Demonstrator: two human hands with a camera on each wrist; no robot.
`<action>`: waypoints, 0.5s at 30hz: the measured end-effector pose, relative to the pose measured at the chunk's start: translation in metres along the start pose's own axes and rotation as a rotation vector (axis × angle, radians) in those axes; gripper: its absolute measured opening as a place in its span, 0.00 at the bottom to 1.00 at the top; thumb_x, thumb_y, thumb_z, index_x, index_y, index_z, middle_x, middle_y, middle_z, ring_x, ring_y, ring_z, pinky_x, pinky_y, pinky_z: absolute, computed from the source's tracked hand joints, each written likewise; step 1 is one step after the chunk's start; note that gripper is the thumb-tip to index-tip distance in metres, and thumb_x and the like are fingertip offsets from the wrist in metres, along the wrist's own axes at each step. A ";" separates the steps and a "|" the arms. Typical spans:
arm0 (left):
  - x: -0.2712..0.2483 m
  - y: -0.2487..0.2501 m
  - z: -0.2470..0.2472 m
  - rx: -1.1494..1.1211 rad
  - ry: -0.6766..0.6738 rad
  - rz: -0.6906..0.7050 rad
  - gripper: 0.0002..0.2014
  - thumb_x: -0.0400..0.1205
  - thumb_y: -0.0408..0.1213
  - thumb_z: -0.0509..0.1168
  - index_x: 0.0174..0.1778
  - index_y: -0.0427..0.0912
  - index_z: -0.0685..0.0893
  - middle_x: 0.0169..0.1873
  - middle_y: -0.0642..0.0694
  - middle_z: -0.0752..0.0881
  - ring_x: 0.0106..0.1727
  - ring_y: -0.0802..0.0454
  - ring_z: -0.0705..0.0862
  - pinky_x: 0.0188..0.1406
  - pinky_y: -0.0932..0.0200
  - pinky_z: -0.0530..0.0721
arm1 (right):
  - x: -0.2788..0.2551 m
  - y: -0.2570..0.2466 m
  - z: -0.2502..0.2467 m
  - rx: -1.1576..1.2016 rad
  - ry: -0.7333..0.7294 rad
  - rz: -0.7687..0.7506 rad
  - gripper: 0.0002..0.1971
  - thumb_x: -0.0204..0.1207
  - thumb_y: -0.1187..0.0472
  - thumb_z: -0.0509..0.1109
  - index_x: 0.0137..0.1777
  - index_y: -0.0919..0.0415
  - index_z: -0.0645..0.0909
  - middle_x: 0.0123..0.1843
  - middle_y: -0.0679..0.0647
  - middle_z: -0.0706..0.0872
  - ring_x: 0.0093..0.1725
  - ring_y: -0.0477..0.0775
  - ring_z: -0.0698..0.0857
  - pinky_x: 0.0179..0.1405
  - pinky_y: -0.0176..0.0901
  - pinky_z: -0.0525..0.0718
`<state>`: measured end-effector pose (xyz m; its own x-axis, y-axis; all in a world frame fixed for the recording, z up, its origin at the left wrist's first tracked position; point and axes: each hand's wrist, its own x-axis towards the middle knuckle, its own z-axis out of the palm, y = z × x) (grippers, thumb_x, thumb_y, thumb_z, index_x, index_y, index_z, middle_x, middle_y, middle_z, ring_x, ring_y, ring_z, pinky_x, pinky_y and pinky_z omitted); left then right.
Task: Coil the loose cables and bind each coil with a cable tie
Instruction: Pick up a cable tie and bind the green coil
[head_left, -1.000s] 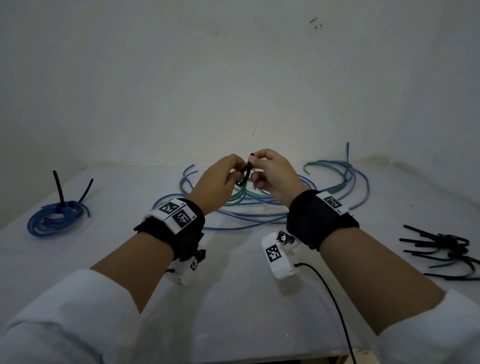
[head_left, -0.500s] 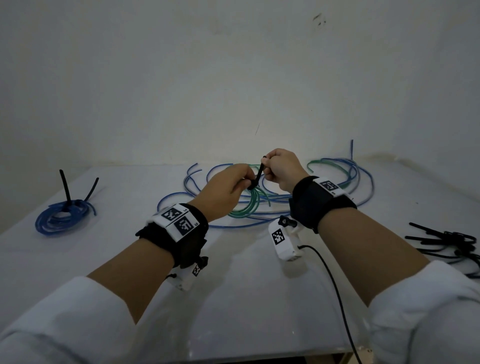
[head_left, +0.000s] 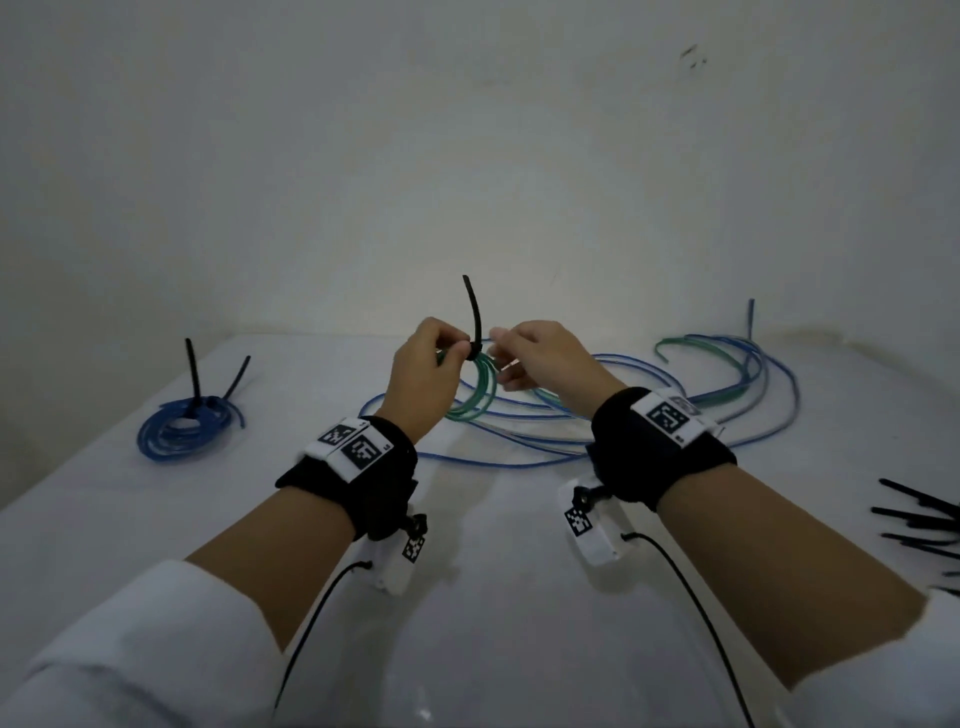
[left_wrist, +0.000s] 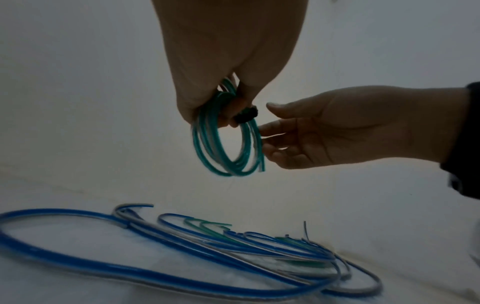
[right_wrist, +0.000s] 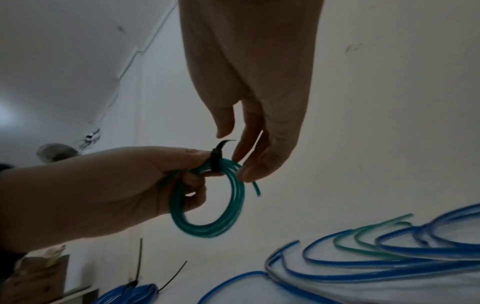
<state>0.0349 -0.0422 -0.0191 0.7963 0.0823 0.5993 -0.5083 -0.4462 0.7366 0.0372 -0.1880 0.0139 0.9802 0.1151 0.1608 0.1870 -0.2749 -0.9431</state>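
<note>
Left hand grips green coil at black cable tie, above desk; right hand relaxed, fingers loose beside coil.

Two bound coils, two hands, one heap of loose cable

One green coil at 12 o'clock carries one black tie; one blue coil at 10 carries two ties. Loose cables at 1 and spare ties at 3 overlap too much to count.
</note>
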 end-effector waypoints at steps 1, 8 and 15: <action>0.001 -0.003 -0.005 -0.015 0.023 -0.051 0.02 0.82 0.31 0.62 0.46 0.39 0.79 0.42 0.48 0.84 0.44 0.54 0.80 0.38 0.78 0.74 | -0.001 -0.002 0.009 -0.039 -0.031 -0.021 0.18 0.81 0.55 0.65 0.47 0.74 0.81 0.42 0.64 0.85 0.35 0.54 0.85 0.39 0.44 0.87; -0.001 -0.013 -0.044 -0.224 0.040 -0.275 0.08 0.85 0.35 0.57 0.44 0.44 0.80 0.46 0.44 0.84 0.50 0.48 0.83 0.56 0.52 0.82 | 0.004 -0.016 0.066 -0.005 -0.082 -0.118 0.18 0.78 0.58 0.69 0.50 0.78 0.83 0.49 0.73 0.87 0.51 0.65 0.88 0.52 0.50 0.87; -0.006 -0.046 -0.111 -0.013 0.115 -0.200 0.10 0.82 0.26 0.57 0.54 0.38 0.81 0.54 0.43 0.82 0.54 0.52 0.80 0.56 0.60 0.80 | 0.017 -0.032 0.135 0.096 -0.157 -0.149 0.08 0.73 0.74 0.67 0.51 0.73 0.84 0.45 0.64 0.85 0.47 0.57 0.84 0.61 0.57 0.81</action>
<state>0.0172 0.0767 -0.0214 0.8394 0.2690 0.4722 -0.3489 -0.3994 0.8478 0.0390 -0.0481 0.0071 0.9189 0.2968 0.2599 0.3143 -0.1525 -0.9370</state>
